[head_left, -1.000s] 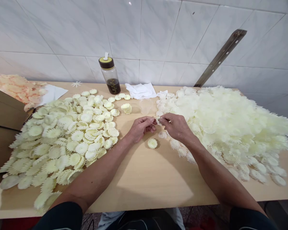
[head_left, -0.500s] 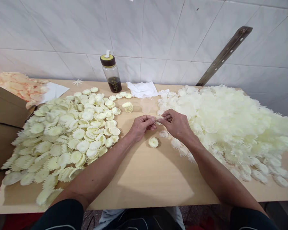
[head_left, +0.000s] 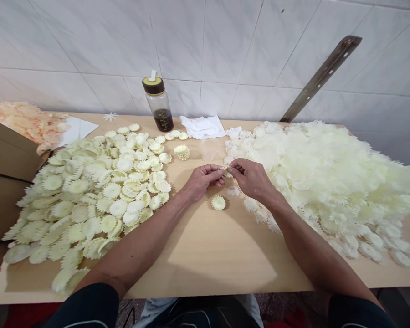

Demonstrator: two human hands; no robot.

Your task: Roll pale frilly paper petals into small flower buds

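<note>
Pale petal piece (head_left: 226, 172): pinched over mid-counter (head_left: 208, 255), between both hands. From far left: peach-orange petals (head_left: 20, 123), thin, wavy, behind brown cardboard box (head_left: 7, 168); flat white sheet (head_left: 75, 131) alongside. Then broad heap of cream discs (head_left: 105, 196), cupped, scalloped rims. Behind, clear bottle (head_left: 159, 105), dark lid, dark liquid inside. Next, short nested stack (head_left: 181, 152), ridged sides; crumpled white tissue (head_left: 202, 127) behind. Left hand (head_left: 205, 182): fingers gripping the piece. Near, below: lone disc (head_left: 218, 202), flat, toothed edge. Right hand (head_left: 251, 177): thumb and index nipping same piece from other side. Farther right, big heap of thin translucent layers (head_left: 321, 173), fringed, fluffy; behind, slotted metal bar (head_left: 321, 79), slanted against tiled wall (head_left: 177, 45). Versus half a second ago: right fingers curled in tighter; heaps, bottle, lone disc unmoved. Piece: small, whitish, mostly hidden by fingertips.
</note>
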